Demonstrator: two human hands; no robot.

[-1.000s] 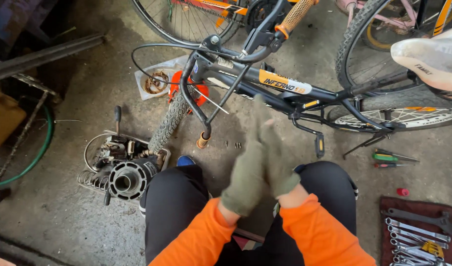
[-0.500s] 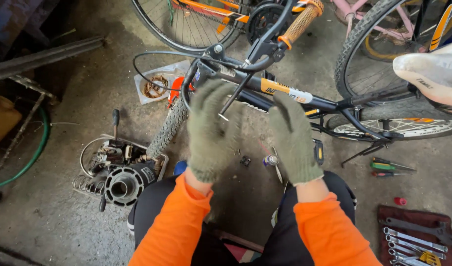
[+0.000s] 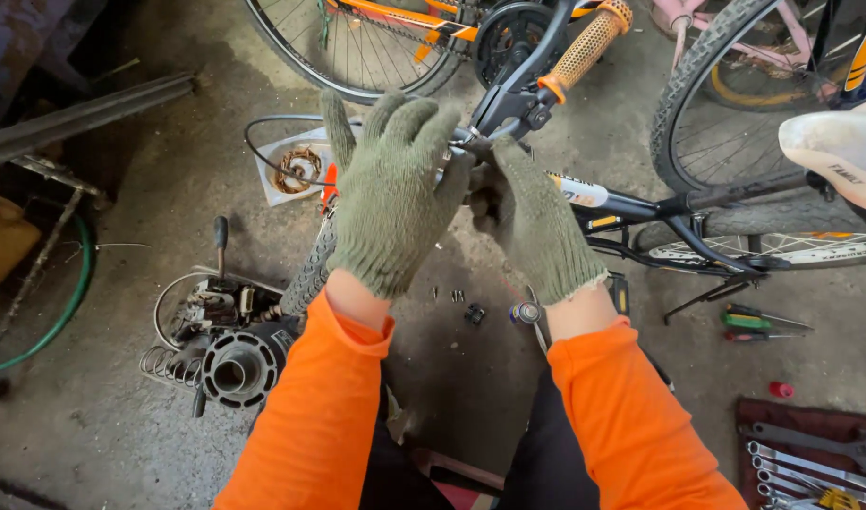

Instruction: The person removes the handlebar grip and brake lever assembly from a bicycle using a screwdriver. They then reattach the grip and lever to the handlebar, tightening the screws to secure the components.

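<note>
Above the concrete floor [image 3: 102, 434], both gloved hands' fingers [image 3: 395, 123] spread wide beside the brake lever [image 3: 509, 109].

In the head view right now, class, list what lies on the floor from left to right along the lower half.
Green hose → dismantled engine part → small loose bolts → green-handled screwdrivers → red cap → wrench set.
</note>
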